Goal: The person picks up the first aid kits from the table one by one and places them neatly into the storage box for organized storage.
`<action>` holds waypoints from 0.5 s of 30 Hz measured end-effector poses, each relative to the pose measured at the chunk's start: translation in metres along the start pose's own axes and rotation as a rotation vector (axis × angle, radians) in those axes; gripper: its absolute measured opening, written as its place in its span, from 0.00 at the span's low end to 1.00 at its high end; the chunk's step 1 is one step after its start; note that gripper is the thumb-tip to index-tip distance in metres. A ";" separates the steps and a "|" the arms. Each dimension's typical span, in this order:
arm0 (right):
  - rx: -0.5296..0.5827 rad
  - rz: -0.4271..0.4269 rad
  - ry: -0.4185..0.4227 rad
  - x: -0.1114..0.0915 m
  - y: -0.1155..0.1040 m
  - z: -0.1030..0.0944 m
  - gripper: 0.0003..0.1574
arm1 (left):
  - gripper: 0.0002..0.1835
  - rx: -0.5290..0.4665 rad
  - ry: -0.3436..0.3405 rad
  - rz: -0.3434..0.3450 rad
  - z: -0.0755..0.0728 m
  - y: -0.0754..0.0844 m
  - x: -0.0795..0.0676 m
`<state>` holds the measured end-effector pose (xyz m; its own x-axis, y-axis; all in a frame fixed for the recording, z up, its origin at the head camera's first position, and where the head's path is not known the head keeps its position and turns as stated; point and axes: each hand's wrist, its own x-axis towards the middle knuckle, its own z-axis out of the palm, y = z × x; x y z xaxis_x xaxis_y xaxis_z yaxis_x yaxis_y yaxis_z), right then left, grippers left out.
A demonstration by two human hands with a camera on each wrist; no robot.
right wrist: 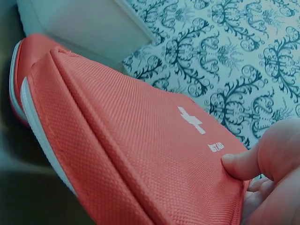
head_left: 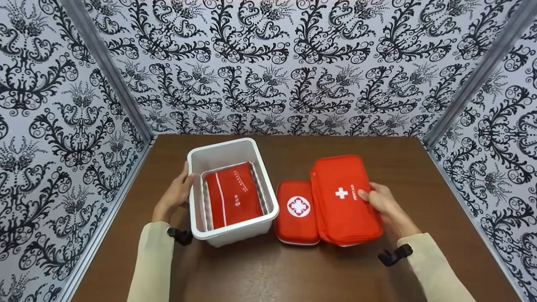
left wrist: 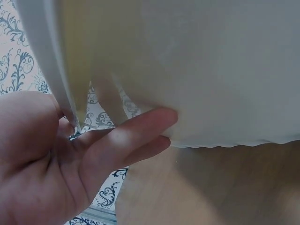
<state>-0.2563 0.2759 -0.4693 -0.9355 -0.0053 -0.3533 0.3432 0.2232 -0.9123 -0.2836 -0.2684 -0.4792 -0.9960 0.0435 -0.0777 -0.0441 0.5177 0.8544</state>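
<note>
A white plastic bin [head_left: 258, 167] stands at the left of the table, with a flat red pouch [head_left: 235, 197] lying inside. My left hand [head_left: 179, 191] holds the bin's left side, thumb over the rim. In the left wrist view, the fingers [left wrist: 140, 129] lie along the bin's outer wall [left wrist: 225, 84]. My right hand [head_left: 381, 201] grips the right edge of a red first aid bag [head_left: 340, 214], thumb on its front near the white lettering. The right wrist view shows the bag [right wrist: 140, 131] tilted, with a pale zip along its edge.
Between the bin and the bag lies a smaller red first aid case [head_left: 297, 226] with a round white cross emblem; the bag partly overlaps it. The brown table [head_left: 268, 272] is bounded by patterned walls [head_left: 268, 75] at the back and sides.
</note>
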 end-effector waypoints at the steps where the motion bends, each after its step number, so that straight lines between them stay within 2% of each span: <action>1: 0.006 0.000 -0.004 -0.001 -0.002 0.001 0.35 | 0.33 -0.006 -0.003 -0.003 0.000 0.000 0.000; 8: 0.086 -0.026 -0.062 -0.006 -0.018 0.012 0.34 | 0.33 0.002 -0.008 -0.014 0.000 -0.002 -0.001; 15: 0.155 -0.065 -0.115 -0.012 -0.037 0.023 0.33 | 0.32 0.018 0.001 0.028 -0.001 -0.001 0.002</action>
<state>-0.2561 0.2451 -0.4364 -0.9434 -0.1280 -0.3060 0.2997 0.0661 -0.9517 -0.2856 -0.2694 -0.4796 -0.9969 0.0573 -0.0536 -0.0149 0.5320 0.8466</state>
